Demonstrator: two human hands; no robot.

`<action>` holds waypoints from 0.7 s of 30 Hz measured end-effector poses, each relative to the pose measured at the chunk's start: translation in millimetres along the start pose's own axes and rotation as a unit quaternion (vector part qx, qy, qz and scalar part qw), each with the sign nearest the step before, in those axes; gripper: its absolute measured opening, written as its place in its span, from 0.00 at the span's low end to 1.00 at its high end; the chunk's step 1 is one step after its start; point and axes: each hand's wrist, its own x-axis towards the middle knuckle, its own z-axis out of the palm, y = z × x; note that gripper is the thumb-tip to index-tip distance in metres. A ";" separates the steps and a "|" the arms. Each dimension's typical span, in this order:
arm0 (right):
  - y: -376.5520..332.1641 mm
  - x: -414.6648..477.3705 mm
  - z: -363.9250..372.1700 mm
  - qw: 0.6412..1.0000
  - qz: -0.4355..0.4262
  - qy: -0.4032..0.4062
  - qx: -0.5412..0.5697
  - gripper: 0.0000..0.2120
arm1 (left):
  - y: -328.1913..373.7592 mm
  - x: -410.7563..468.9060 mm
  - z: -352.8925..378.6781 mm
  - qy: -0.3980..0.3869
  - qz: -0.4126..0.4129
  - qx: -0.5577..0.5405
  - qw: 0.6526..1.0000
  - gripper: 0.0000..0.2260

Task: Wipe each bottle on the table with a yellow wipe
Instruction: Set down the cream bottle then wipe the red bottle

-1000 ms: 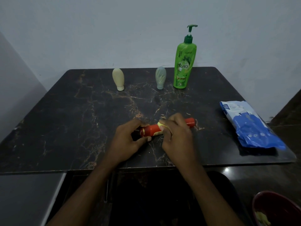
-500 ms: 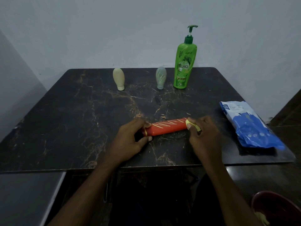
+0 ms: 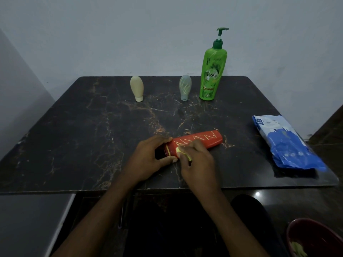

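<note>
Head view: near the front of the dark tabletop [image 3: 74, 136], the left hand [image 3: 148, 158] curls round the cap end of a red bottle [image 3: 202, 140] lying on its side. Just right of it, the right hand [image 3: 198, 164], knuckles up, pinches a yellow wipe [image 3: 181, 152] against the bottle's body. Fingers hide most of the wipe and the cap. At far right, a red bowl [image 3: 315, 236] is cut off by the frame.

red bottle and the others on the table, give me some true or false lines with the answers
The red bottle lies on its side on the table. True.
The left hand grips its cap end; the right hand holds the yellow wipe against it. True.
The tallest bottle lies flat. False: the green pump bottle stands upright at the back.
Three small bottles stand at the back. False: only two, a cream bottle and a grey bottle.
</note>
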 end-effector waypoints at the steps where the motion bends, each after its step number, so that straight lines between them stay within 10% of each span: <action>1: -3.2 -1.5 2.5 1.000 -0.019 -0.008 -0.010 0.06 | 0.0 0.4 -0.1 -0.003 -0.001 0.002 1.000 0.29; 21: 61.6 26.6 -51.4 0.987 0.120 0.095 -0.045 0.07 | -2.3 2.5 1.3 -0.019 -0.034 -0.027 0.999 0.30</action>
